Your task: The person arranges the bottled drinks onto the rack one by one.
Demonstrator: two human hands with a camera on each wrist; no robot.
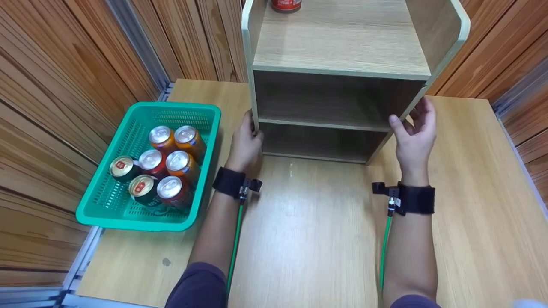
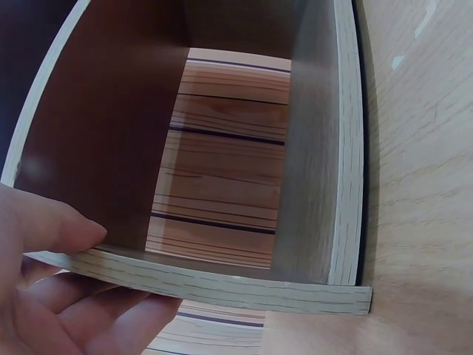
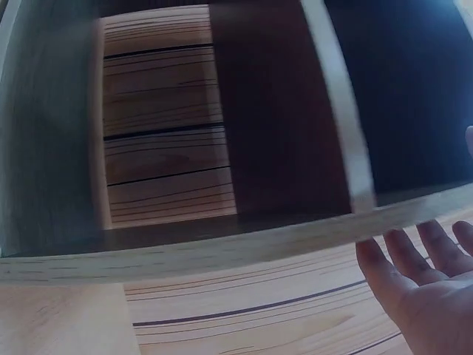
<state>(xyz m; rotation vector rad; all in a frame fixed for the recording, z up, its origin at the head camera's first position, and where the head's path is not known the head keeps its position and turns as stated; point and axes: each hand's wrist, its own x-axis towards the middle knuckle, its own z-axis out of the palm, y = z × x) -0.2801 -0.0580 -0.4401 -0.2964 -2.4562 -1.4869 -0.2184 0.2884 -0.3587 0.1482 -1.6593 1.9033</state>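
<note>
A small wooden shelf unit (image 1: pixel 342 42) with light edges and dark inner compartments stands upright on the table. My left hand (image 1: pixel 246 145) grips the front edge of its left side panel. In the left wrist view, the left thumb (image 2: pixel 70 225) lies inside the panel and the other fingers are outside. At the right side panel is my right hand (image 1: pixel 414 132), its fingers spread along the outside. The right wrist view shows those fingertips (image 3: pixel 395 240) close against the panel, and whether they press on it is unclear. The right thumb is raised in front of the panel's edge.
Left of the shelf unit, a green plastic basket (image 1: pixel 199 211) holds several drink cans (image 1: pixel 169 186). A red can (image 1: pixel 286 5) stands on the unit's top board, cut by the frame edge. Wood-plank walls (image 1: pixel 51 107) enclose the table (image 1: pixel 317 231) behind and at both sides.
</note>
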